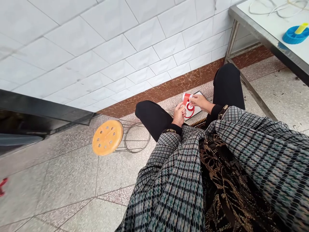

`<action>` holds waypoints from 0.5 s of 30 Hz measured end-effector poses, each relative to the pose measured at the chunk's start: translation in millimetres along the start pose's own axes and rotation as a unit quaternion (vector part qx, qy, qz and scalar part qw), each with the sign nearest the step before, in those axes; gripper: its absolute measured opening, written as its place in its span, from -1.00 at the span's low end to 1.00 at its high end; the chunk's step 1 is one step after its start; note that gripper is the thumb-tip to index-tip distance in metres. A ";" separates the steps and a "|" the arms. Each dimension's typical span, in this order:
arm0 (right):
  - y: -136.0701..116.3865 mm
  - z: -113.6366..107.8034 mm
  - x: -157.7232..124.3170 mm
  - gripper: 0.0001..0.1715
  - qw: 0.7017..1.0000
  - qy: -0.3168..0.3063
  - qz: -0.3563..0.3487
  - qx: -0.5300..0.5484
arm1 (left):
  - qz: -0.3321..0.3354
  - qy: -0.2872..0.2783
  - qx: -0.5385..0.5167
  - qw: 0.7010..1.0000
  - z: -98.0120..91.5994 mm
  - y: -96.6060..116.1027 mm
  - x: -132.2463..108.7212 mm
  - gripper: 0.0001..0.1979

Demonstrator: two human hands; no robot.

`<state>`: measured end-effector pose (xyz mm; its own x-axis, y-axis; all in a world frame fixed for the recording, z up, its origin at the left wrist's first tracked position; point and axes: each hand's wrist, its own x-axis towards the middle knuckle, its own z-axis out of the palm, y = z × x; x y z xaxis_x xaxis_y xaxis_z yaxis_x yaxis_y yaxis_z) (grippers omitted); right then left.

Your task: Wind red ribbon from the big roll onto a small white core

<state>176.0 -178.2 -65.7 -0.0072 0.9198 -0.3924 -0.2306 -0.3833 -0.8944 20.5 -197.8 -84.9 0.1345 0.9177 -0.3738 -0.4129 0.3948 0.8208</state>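
My left hand (179,114) is closed, its thumb and fingers pinching the free end of a red ribbon (185,100). Up against it, my right hand (201,102) grips the white-ended roll (187,96) that the ribbon comes off. Both hands are held low between my knees. Beneath them lies a white, dark-edged flat panel (199,111), with a red curled strip (190,108) seen over it. Whether the strip lies on the panel or hangs above it, I cannot tell. My fingers hide part of the roll.
An orange round stool (107,137) with wire legs is on the floor to the left. At the upper right, a metal-edged table (256,22) carries a blue round dish (295,35) with a yellow piece, and pale cords (277,9). A white tiled wall (145,42) stands ahead.
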 end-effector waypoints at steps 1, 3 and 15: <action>0.8 -0.1 0.1 -0.77 1.000 -0.003 0.002 0.006 | -0.004 0.003 -0.002 1.000 0.1 0.6 -0.7 -0.89; 1.8 -0.3 0.4 -0.77 1.000 -0.003 0.006 0.014 | -0.004 0.006 -0.001 1.000 0.6 1.5 -1.5 -0.85; -5.9 2.0 -7.6 -0.72 0.999 0.007 0.048 0.006 | -0.003 0.000 0.011 1.000 5.1 4.0 -4.1 -0.79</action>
<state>175.4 -182.8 -57.0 -0.0163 0.8779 -0.4786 -0.2408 -0.4680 -0.8503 22.9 -199.7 -78.0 0.1372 0.9153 -0.3787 -0.3913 0.4013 0.8282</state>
